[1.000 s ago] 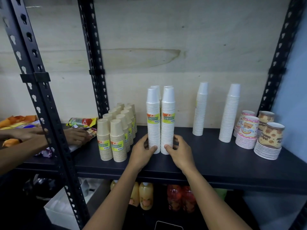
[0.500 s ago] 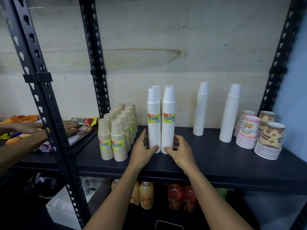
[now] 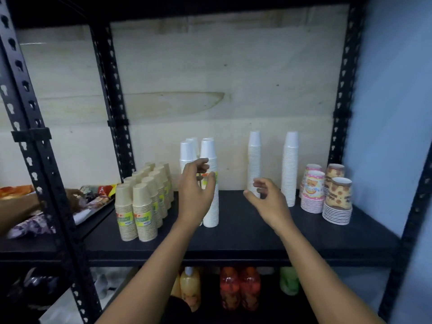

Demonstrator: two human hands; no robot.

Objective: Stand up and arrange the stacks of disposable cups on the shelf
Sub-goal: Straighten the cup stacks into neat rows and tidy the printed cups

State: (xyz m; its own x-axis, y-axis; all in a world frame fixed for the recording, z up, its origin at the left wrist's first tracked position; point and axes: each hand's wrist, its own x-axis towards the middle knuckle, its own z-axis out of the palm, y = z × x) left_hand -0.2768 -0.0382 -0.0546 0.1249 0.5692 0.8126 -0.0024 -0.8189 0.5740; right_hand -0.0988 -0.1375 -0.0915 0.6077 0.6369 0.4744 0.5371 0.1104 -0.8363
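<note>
Upright cup stacks stand on the black shelf (image 3: 243,232). A block of tall white labelled stacks (image 3: 210,206) stands mid-shelf. My left hand (image 3: 196,190) hovers in front of it at label height, fingers and thumb loosely curved, gripping nothing that I can see. It hides the front left stack. My right hand (image 3: 266,199) hangs in the air to the right, fingers loosely curled and empty, just in front of the foot of a plain white stack (image 3: 254,160). A second plain white stack (image 3: 290,167) stands further right.
Several short beige labelled stacks (image 3: 140,206) stand in rows at the left. Patterned cup stacks (image 3: 327,192) sit at the far right. Black slotted posts (image 3: 39,160) frame the bay. Another person's arm (image 3: 16,206) reaches among snack packets on the left shelf. Drink bottles (image 3: 233,286) stand below.
Both my hands have lifted off the base of the white labelled stacks. The left rose to label height; the right moved up and right. The view tilted up.
</note>
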